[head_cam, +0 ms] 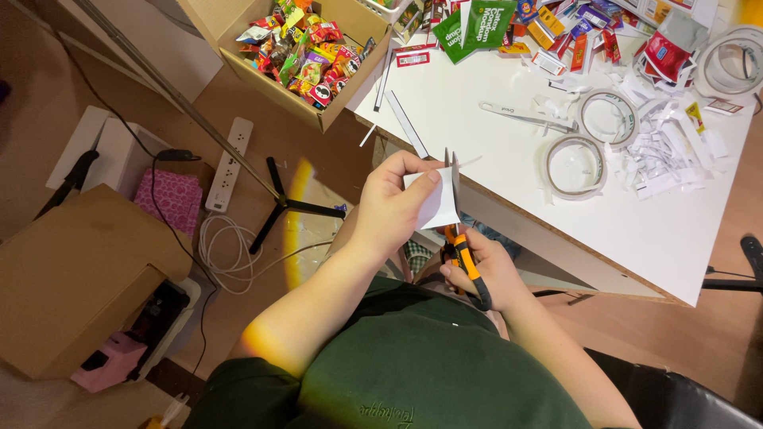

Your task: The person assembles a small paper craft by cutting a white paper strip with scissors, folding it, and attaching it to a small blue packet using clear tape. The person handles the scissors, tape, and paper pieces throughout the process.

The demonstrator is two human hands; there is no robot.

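Over the lap, left hand (pixel 391 208) on paper (pixel 435 199)

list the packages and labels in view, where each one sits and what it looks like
Snack packets: heaped in the open cardboard box off the table's left corner; small, red, yellow, green.
Green packets: table's far edge; flat, green with white print.
Small cartons and labels: scattered right of the green ones; red, orange, blue.
Red pouch: far right, beside tape rolls; crumpled.
Pink patterned pack: on the floor, left; square.
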